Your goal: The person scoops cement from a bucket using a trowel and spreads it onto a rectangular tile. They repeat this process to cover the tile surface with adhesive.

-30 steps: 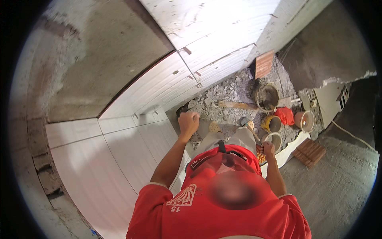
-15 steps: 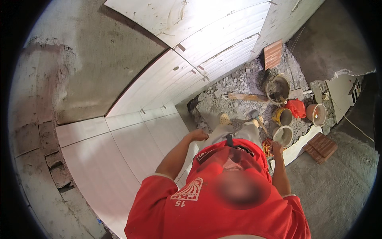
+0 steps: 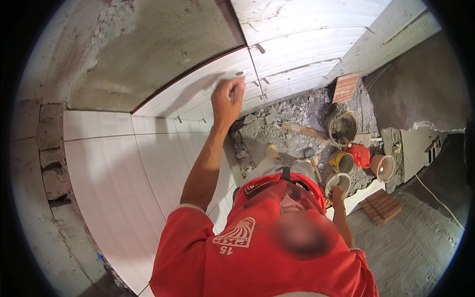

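My left hand [image 3: 228,101] is raised in front of the white wall tile [image 3: 205,74], its fingers curled together near a small dark spot on the tile face. Whatever those fingers may hold is too small to make out. Low on the right, my right hand [image 3: 338,194] is closed beside the near rim of a pale bucket [image 3: 348,179]; its grip is partly hidden. Small spacers or wedges [image 3: 260,48] stick out along the tile joints. More large white tiles [image 3: 101,168] cover the wall at my left.
Rubble [image 3: 307,111] covers the ground ahead, with a wooden plank [image 3: 304,130] on it. Nearby stand a mortar tub [image 3: 342,128], a yellow bucket [image 3: 341,162], a red bag [image 3: 359,156] and a white bucket [image 3: 383,168]. Reddish-brown tiles [image 3: 380,206] lie at right; another [image 3: 346,87] leans farther off.
My left hand has risen from beside my waist to the wall tile. My right hand has shifted slightly, now overlapping the pale bucket's near rim. The view has tilted a little.
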`<state>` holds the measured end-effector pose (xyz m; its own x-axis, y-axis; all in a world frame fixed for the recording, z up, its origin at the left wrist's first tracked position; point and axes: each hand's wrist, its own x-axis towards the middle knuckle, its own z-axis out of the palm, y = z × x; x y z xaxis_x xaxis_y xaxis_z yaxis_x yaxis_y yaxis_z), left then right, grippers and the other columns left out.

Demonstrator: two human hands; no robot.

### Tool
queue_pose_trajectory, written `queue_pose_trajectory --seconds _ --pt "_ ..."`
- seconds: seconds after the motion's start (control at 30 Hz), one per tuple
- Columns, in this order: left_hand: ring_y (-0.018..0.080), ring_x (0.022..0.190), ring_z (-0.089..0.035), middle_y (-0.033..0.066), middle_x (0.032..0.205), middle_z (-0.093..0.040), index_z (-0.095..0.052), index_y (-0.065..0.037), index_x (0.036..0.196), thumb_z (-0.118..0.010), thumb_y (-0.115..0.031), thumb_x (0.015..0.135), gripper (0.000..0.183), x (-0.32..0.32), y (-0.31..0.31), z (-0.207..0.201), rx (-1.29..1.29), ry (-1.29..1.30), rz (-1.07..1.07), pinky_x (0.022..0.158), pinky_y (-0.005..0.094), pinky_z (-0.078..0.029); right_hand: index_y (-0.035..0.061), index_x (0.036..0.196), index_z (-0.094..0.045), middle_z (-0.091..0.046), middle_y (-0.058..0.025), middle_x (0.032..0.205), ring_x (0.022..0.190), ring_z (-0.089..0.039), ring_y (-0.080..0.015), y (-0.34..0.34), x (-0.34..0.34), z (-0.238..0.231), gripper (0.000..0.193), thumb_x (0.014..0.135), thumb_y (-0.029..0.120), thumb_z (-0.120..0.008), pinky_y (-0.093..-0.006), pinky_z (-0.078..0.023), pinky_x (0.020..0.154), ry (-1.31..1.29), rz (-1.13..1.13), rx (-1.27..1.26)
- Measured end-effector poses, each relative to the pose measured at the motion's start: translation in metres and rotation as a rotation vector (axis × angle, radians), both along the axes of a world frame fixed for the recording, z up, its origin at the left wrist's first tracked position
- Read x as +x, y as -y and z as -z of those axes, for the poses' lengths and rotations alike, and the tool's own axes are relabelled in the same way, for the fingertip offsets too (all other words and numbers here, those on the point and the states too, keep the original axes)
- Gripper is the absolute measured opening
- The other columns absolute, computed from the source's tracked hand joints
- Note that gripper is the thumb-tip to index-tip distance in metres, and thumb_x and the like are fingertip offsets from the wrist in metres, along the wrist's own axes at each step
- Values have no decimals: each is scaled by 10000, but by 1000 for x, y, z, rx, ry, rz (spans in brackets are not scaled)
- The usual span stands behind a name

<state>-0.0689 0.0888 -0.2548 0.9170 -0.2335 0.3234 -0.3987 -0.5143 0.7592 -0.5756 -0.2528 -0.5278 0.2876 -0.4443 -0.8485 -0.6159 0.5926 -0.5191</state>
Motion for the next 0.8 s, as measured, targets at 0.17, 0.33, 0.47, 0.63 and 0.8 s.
queue_pose_trajectory --seconds 0.17,0.33,0.47,0.63,0.8 --pt "219 799 -642 81 947 -652 -756 -93 1086 -711 -129 920 175 32 29 -79 -61 295 -101 721 364 -523 178 789 -489 -473 46 668 504 -478 -80 0 23 -15 203 962 200 -594 -261 -444 436 -39 -87 -42" --pt "247 884 -630 72 995 -634 -751 -132 1108 -729 -208 886 236 43 49 -84 124 209 -121 812 384 -514 146 834 -526 -500 39 683 517 -501 -80 -2 51 -35 174 970 218 -608 -264 -481 460 11 -125 -136" --pt "239 888 -688 44 1032 -648 -745 -133 1056 -765 -152 878 180 47 59 -75 214 299 -175 749 386 -548 117 866 -544 -512 29 684 517 -507 -83 2 37 -15 171 977 229 -611 -261 -490 460 -1 -111 -140" --pt "225 867 -684 18 966 -650 -746 -145 959 -784 -189 862 113 52 66 -69 226 270 -220 705 383 -538 102 848 -545 -518 14 676 499 -500 -96 7 -14 61 187 977 221 -608 -260 -452 419 70 -530 -429" --pt "228 827 -663 23 902 -652 -752 -140 941 -780 -228 857 125 57 66 -66 197 275 -209 697 388 -520 91 829 -554 -539 -6 672 492 -513 -111 -3 -39 74 191 969 209 -607 -265 -430 398 2 -441 -276"
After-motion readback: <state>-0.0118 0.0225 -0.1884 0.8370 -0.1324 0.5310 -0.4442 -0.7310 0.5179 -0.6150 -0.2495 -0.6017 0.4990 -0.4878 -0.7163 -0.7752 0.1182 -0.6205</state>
